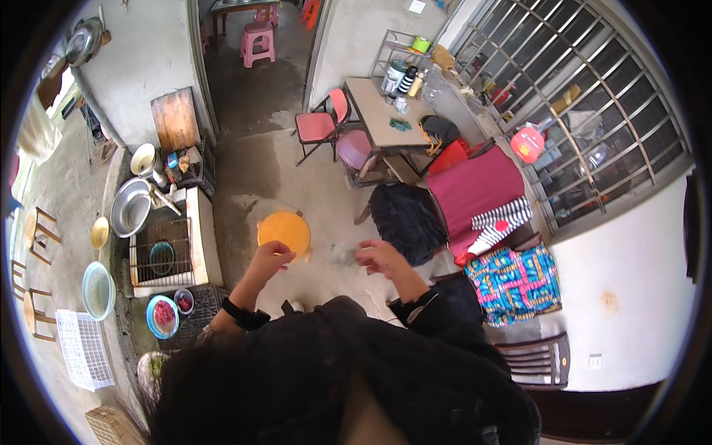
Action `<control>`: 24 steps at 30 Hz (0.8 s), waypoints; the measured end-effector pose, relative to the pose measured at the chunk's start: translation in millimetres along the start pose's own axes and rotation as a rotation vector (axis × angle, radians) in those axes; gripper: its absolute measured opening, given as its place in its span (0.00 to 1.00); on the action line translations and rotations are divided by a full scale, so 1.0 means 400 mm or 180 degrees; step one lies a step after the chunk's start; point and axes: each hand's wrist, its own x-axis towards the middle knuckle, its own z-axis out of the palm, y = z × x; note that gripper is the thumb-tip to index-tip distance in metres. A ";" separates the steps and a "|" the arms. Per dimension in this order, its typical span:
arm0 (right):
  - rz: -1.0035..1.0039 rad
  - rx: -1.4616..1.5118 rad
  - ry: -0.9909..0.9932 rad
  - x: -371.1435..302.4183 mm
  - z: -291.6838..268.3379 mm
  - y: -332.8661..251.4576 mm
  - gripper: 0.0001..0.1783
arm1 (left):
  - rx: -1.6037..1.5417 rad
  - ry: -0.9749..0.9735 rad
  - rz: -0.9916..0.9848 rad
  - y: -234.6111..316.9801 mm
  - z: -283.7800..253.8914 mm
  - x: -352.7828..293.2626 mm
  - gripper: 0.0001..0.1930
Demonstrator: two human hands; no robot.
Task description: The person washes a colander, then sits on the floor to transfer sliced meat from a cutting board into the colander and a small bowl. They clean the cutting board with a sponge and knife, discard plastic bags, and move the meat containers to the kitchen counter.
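Where the left hand (273, 258) overlaps its near edge in the view, a round yellow stool (284, 230) stands on the concrete floor (256, 167), its seat lying to the far side of that hand and slightly right. Being round, the seat shows no long axis to read, and the left hand is clearly the nearer of the two; the hand looks raised above it, though whether skin meets the seat I cannot tell. Its fingers bend in toward the thumb, leaving little gap, and nothing can be made out between them, although something thin could be hidden there. Across from it, to the right of the stool and well apart from it, the right hand (378, 257) points leftward with fingers loosely curled and partly open. Just left of those fingertips is a hazy grey patch (342, 254); whether it is clear plastic in the grip or a mark on the floor cannot be told. Farther right, a black garment (406, 222) is draped beside a maroon cloth (475, 189), with a blue patterned cloth (513, 285) nearer. Beyond the stool, a red folding chair (317, 126) stands by a table (378, 111) with bottles at its far end. On the left are a metal basin (132, 208), a wire grate (141, 259) and, nearer, a blue bowl (151, 326) of red pieces.
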 end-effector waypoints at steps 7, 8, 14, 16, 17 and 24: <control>-0.1246 0.2451 -0.0265 0.619 -0.570 -0.489 0.04 | 0.1493 0.0231 -0.0029 0.103 0.036 0.311 0.26; -0.1524 0.2868 -0.0285 0.700 -0.632 -0.570 0.11 | 0.1571 0.0426 -0.0079 0.093 0.032 0.325 0.25; -0.0428 0.2540 0.0447 1.134 -0.595 -0.730 0.33 | 0.1954 0.0989 -0.1102 0.032 0.046 0.333 0.29; -0.0191 0.2160 -0.0050 1.241 -0.420 -0.636 0.18 | 0.1678 0.1230 -0.1293 0.022 0.058 0.321 0.28; 0.0132 0.1637 -0.0459 1.268 -0.324 -0.588 0.11 | 0.1565 0.1307 -0.1390 0.020 0.058 0.315 0.28; 0.2448 -0.0287 -0.1862 1.062 0.437 -0.196 0.10 | 0.1047 0.1667 -0.1482 -0.079 -0.028 0.166 0.30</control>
